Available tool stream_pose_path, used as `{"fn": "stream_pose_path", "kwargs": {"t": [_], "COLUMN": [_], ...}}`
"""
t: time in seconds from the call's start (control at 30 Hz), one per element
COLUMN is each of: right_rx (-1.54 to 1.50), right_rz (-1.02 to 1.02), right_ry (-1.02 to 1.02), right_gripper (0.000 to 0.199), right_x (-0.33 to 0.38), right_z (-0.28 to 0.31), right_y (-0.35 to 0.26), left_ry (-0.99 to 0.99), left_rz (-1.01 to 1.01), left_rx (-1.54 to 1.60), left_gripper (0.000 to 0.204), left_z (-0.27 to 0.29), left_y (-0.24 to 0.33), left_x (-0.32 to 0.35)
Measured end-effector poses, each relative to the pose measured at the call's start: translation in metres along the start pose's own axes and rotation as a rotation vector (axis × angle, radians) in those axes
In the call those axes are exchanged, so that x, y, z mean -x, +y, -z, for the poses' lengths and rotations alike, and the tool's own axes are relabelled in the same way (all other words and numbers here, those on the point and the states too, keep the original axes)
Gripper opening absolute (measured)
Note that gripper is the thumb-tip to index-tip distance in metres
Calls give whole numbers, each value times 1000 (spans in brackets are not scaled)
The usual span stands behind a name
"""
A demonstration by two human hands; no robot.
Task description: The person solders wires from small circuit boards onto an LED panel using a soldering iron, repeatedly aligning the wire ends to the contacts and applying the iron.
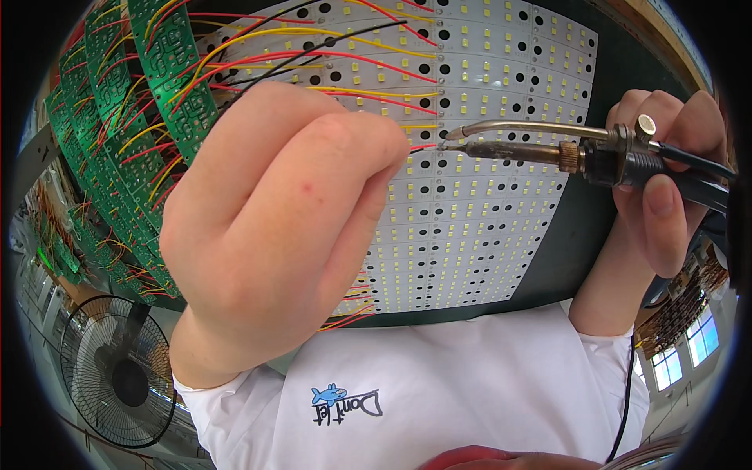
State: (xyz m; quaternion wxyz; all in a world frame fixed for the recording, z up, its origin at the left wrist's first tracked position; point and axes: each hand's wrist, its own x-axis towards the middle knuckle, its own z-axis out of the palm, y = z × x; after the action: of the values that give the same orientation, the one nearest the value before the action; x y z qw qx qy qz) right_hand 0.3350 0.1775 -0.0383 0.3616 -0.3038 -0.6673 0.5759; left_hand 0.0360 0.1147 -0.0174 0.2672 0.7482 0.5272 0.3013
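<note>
My left hand [282, 196] is closed in a pinch over the white LED boards [487, 200]. From its fingertips a short red wire [423, 146] reaches the solder pads. My right hand [666, 211] is wrapped around a soldering iron [509, 150], whose tip meets the pad at the wire's end. A thin metal solder feed tube [540, 127] is clamped along the iron and ends just above its tip. Yellow, red and black wires [376, 39] run from the green circuit boards [168, 59] to the LED boards. My left palm hides part of both.
The LED boards lie in a sheet on a dark green surface [587, 102], which has a pale edge at the far right. A black fan [117, 372] stands at the lower left. A black cable [624, 392] hangs beside my right sleeve.
</note>
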Motion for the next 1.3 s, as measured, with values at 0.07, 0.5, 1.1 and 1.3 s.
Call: {"fn": "stream_pose_path", "kwargs": {"t": [0.07, 0.5, 1.1, 1.3], "right_rx": [16, 26, -513, -435], "right_rz": [9, -29, -48, -63], "right_ry": [2, 6, 200, 282], "right_gripper": [35, 35, 17, 21], "right_x": [-1, -6, 1, -3], "right_z": [-1, -6, 9, 10], "right_y": [0, -2, 24, 28], "left_ry": [2, -16, 138, 323], "left_rz": [-2, -31, -231, 205], "left_rx": [0, -33, -213, -606], "left_gripper": [19, 18, 10, 16], "left_z": [0, 1, 40, 126], "left_y": [-1, -4, 23, -11], "left_x": [0, 0, 18, 89]}}
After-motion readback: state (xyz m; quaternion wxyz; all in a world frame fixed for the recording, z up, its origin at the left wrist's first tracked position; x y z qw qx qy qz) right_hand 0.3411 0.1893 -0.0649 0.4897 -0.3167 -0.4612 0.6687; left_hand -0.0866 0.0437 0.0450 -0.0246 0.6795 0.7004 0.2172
